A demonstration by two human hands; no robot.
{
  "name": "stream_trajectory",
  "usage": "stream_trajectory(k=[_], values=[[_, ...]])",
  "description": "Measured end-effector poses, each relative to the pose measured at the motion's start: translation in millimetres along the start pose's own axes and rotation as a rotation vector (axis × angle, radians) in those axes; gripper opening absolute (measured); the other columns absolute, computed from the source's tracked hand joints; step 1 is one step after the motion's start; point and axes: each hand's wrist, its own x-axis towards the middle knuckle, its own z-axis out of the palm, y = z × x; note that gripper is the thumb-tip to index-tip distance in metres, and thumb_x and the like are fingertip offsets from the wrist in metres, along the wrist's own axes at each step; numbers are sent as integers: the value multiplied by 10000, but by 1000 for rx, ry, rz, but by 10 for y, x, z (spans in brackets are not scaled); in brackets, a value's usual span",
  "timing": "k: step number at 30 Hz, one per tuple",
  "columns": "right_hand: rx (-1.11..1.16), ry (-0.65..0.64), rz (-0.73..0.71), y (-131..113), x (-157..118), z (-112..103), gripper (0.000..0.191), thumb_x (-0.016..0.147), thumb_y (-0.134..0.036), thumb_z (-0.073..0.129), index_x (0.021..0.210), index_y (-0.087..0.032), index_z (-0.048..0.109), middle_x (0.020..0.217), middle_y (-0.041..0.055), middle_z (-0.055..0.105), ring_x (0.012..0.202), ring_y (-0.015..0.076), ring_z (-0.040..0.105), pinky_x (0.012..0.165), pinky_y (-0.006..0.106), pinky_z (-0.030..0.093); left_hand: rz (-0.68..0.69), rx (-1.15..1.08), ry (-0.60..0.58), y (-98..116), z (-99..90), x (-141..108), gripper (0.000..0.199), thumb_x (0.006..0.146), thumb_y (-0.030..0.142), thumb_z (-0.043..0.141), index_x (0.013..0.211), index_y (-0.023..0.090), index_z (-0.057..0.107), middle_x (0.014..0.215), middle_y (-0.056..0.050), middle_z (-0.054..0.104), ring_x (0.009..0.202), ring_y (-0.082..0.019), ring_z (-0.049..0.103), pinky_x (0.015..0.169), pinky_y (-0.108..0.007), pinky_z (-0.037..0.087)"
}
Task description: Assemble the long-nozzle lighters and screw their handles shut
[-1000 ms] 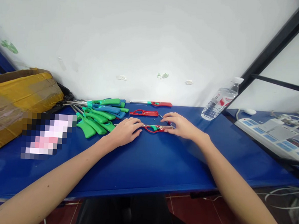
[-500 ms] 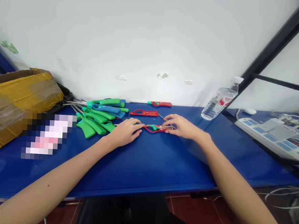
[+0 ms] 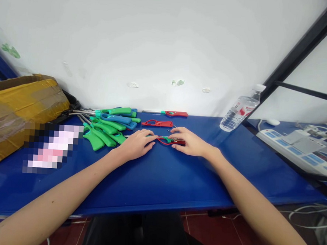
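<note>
An opened red lighter [image 3: 165, 140] with green and metal inner parts lies on the blue table. My left hand [image 3: 136, 145] is closed on its left, nozzle end, fingers covering part of it. Over its handle, my right hand [image 3: 188, 141] has its fingers and thumb closed around the inner parts; what exactly they pinch is partly hidden. Just behind lies a loose red handle shell [image 3: 157, 123], and beyond that a whole red lighter [image 3: 176, 113] rests near the wall. A thin metal piece shows by my right fingertips.
Green and blue lighters [image 3: 112, 125] are piled at the left, beside a taped cardboard box [image 3: 22, 114]. A water bottle [image 3: 240, 110] stands tilted in view at the right. Farther right are a white power strip [image 3: 295, 149] and cables.
My right hand has moved left along the opened red lighter, from the handle's end toward its middle. My left hand has stayed in place.
</note>
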Motion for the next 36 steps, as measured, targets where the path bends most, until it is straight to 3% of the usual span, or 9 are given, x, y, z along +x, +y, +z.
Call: stream_trajectory(k=[6, 10, 15, 20, 36], values=[[28, 33, -20, 37, -9, -58, 359, 879, -306, 628, 1216, -187, 653, 1325, 155, 583, 1194, 290, 576, 1002, 463, 492, -2, -4, -3, 10, -16, -4, 383, 1000, 287, 414, 1284, 162, 638, 1208, -125, 645, 1089, -261, 606, 944, -409, 514], [24, 120, 73, 131, -60, -197, 341, 875, -313, 633, 1192, -191, 664, 1245, 125, 660, 1155, 280, 607, 973, 450, 503, -14, -20, -26, 22, -27, -3, 387, 999, 275, 417, 1295, 149, 631, 1235, -133, 644, 1102, -267, 615, 953, -418, 516], [7, 12, 209, 162, -72, -220, 437, 817, -317, 707, 1228, -178, 655, 1073, 113, 736, 986, 275, 668, 871, 422, 529, -43, -36, -54, 33, -29, 4, 387, 998, 273, 423, 1305, 156, 629, 1278, -125, 639, 1146, -271, 612, 988, -419, 503], [-8, -19, 197, 145, -36, -172, 332, 819, -266, 708, 1146, -213, 698, 1082, 87, 732, 986, 257, 654, 871, 380, 502, -68, -53, -32, 33, -39, 4, 373, 995, 278, 423, 1269, 193, 662, 1210, -101, 663, 1071, -251, 639, 917, -382, 533], [16, 40, 161, 195, -37, -108, 225, 802, -227, 696, 1025, -205, 689, 1007, 81, 708, 1013, 266, 609, 869, 402, 497, 140, 102, 66, 3, -15, 4, 323, 1002, 219, 415, 1170, 151, 683, 1126, -136, 682, 1043, -258, 620, 930, -425, 497]])
